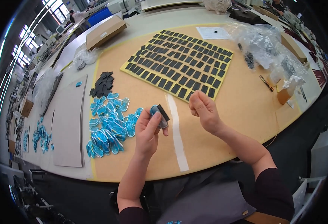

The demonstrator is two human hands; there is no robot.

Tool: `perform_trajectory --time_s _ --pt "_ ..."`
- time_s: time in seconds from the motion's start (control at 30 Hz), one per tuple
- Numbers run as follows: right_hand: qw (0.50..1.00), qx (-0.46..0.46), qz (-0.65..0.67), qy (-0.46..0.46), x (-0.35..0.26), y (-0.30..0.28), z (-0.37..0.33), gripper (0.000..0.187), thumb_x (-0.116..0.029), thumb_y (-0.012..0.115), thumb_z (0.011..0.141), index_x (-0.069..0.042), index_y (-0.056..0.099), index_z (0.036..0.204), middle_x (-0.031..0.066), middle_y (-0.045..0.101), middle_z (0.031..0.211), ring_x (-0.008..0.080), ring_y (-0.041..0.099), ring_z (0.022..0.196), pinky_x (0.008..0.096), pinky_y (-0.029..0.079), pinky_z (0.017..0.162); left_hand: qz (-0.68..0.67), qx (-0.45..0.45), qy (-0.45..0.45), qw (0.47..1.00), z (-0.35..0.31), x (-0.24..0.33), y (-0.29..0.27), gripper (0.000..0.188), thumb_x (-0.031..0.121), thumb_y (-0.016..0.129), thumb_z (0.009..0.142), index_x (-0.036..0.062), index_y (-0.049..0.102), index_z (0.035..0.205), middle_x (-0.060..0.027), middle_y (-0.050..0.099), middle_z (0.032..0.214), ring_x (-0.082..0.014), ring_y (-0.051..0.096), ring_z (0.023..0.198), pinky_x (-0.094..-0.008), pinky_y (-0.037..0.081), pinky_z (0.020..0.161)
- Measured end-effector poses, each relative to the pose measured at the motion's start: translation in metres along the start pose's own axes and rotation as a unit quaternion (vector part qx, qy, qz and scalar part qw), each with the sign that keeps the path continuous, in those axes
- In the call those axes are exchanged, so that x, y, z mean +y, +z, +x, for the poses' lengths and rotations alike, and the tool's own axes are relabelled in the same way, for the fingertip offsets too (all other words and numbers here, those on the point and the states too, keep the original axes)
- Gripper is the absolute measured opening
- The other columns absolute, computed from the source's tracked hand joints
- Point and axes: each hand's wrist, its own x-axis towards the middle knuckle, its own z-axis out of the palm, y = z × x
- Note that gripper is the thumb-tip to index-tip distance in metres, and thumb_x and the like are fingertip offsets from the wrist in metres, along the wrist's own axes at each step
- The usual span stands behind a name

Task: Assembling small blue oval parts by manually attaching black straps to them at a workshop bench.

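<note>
Between the thumb and fingers of my left hand (146,132) is a shiny blue oval patch (154,109), with a black rectangular piece (163,112) standing along its right side. To the right, my right hand (205,112) is raised with its fingers curled and pinched together; what they hold, if anything, is hidden. Left of my left hand lies a loose heap of blue oval patches (109,128). Beyond that heap is a small pile of black pieces (103,84). Past both hands, a yellow-edged board (124,68) carries rows of small black rectangles.
A white strip (177,140) runs down the tan tabletop. Grey cardboard (68,130) lies at the left, beside more blue patches (41,137). Clear plastic bags (259,41), a pliers-like tool (266,83) and an amber bottle (283,96) are at right. A cardboard box (106,33) stands far left.
</note>
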Motion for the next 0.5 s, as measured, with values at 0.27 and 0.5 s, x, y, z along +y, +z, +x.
perform_trajectory --time_s 0.27,0.5 --pt "0.992 -0.109 0.033 0.054 0.003 0.025 -0.004 0.013 -0.011 0.062 0.095 -0.004 0.056 0.104 -0.0029 0.057 0.091 0.0028 0.052 0.084 0.0186 0.042 0.072 0.002 -0.011 0.038 0.999 -0.002 -0.006 -0.010 0.012 0.009 0.059 0.095 0.0044 0.053 0.104 -0.0067 0.063 0.086 -0.0175 0.064 0.071 -0.0300 0.054 0.060" --pt "0.990 -0.071 -0.124 -0.006 0.009 0.026 -0.011 0.006 -0.011 0.055 0.097 -0.007 0.054 0.092 -0.0049 0.050 0.078 0.0027 0.045 0.070 0.0176 0.037 0.063 0.160 -0.073 0.061 0.982 -0.005 -0.015 -0.017 0.024 0.012 0.067 0.090 0.0003 0.053 0.105 -0.0069 0.064 0.088 -0.0117 0.064 0.077 -0.0260 0.055 0.061"
